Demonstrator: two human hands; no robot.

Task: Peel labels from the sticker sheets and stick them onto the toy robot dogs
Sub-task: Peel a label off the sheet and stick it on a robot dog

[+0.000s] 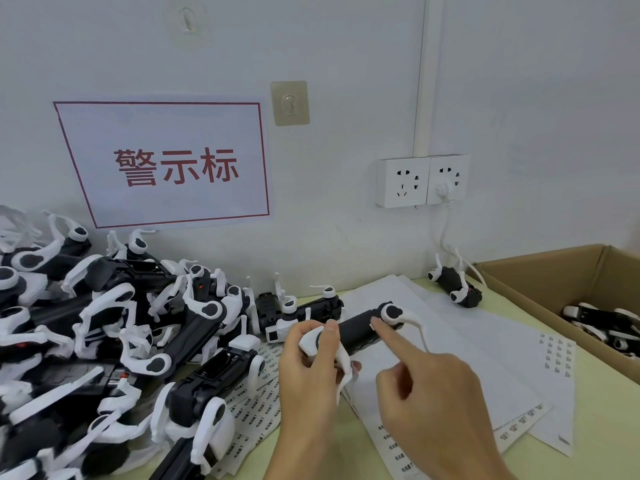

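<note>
My left hand [308,368] grips a black-and-white toy robot dog [360,329] by its near white leg joint and holds it above the table. On its black body, my right hand [426,386] presses its index fingertip, with a small white label under the tip. Its other fingers are curled. White sticker sheets [460,362] lie beneath both hands; some still carry rows of small printed labels [557,355].
A large heap of toy robot dogs [114,327] fills the table's left side. One more dog [455,285] lies by the wall near the double wall socket [422,181]. An open cardboard box [540,271] with dogs inside stands at the right.
</note>
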